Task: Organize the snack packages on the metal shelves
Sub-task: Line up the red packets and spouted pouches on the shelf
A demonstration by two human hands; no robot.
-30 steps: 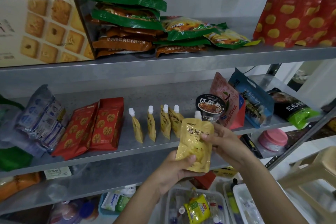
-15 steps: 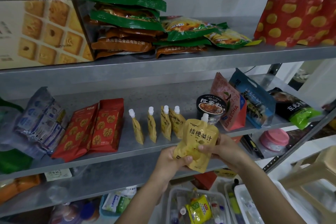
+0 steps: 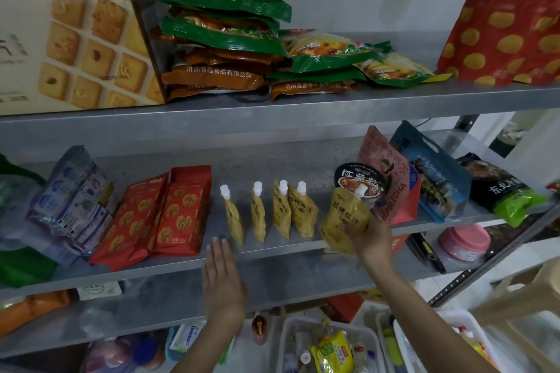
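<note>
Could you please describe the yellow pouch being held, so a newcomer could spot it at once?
Find the middle metal shelf, where four yellow spout pouches stand in a row. Right of them, at the front edge, the right hand grips a fifth pouch. It alone is held, its broad face forward, before a black-lidded bowl.

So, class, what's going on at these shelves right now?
A person is tidying snacks. The right hand grips a yellow spout pouch at the front edge of the middle shelf, beside a row of four matching pouches standing there. The left hand is open, fingertips near the leftmost pouch.
</note>
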